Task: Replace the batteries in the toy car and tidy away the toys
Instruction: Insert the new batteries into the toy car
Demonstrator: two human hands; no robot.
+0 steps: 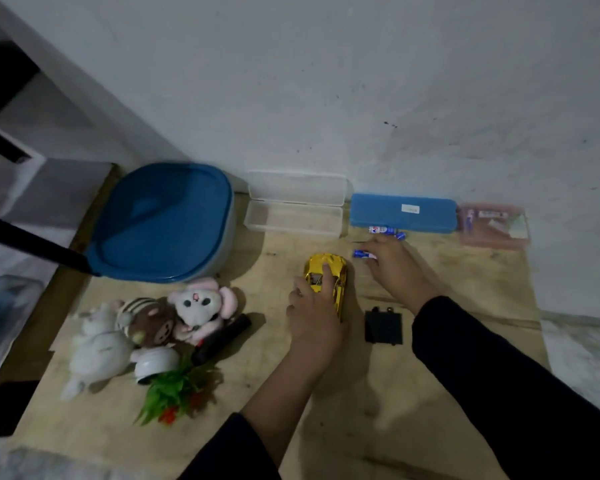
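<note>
A shiny yellow toy car (329,271) lies on the brown floor mat with its battery bay open and facing up. My left hand (314,313) rests over the car's near half, a finger laid across the open bay. My right hand (394,268) reaches past the car, its fingertips on a blue and white battery (361,253). Two more blue batteries (387,231) lie just beyond, against a blue case. A black battery cover (383,328) lies flat to the right of the car.
A blue-lidded tub (163,220) stands at the back left. A clear open box (295,207), a blue case (402,213) and a pink battery pack (494,225) line the wall. Plush toys (146,320), a black cylinder (222,336), a white cup (156,363) and a fake plant (177,389) lie at the left.
</note>
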